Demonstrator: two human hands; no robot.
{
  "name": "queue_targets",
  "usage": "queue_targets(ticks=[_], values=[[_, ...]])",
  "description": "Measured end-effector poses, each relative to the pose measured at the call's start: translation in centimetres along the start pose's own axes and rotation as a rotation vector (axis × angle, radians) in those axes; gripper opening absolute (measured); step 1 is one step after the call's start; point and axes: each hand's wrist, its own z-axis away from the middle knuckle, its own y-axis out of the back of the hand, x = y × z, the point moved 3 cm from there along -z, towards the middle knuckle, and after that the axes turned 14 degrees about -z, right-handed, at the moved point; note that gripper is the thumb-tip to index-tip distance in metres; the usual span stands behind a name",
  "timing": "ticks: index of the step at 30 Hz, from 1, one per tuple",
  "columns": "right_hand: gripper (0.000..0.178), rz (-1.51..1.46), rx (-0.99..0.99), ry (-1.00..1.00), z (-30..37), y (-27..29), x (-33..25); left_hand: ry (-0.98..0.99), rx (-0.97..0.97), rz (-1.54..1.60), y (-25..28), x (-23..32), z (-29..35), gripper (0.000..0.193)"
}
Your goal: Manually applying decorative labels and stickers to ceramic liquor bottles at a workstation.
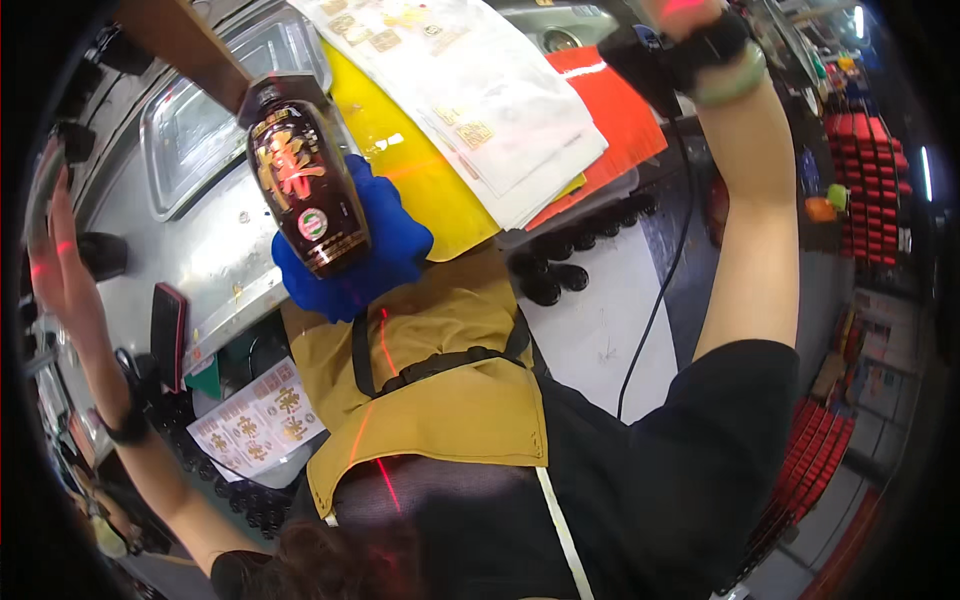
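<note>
A head-worn fisheye looks down from close above apron [450,420] and bench [205,255].

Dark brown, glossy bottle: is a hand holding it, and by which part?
Neither hand holds the bottle; it rests on a lobed blue pad. The left hand looks open and empty; the right hand is cut off, so unclear.

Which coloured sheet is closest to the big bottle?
The yellow sheet, close beside the bottle; the orange-red sheet lies farther right, beyond the white papers.
</note>
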Motion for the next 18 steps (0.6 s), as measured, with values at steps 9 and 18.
queue_targets(ticks=[9, 18], values=[[0.021, -0.431, 0.209, 0.008, 16.7, -1.7, 7.3, 0.440, -0.046, 0.530, -0.6, 3.3, 16.2, 0.034], [0.023, -0.812, 1.194, -0.254, 33.2, 11.5, 25.9, 0.711, -0.017, 0.728, -4.1, 3.9, 18.1, 0.038]])
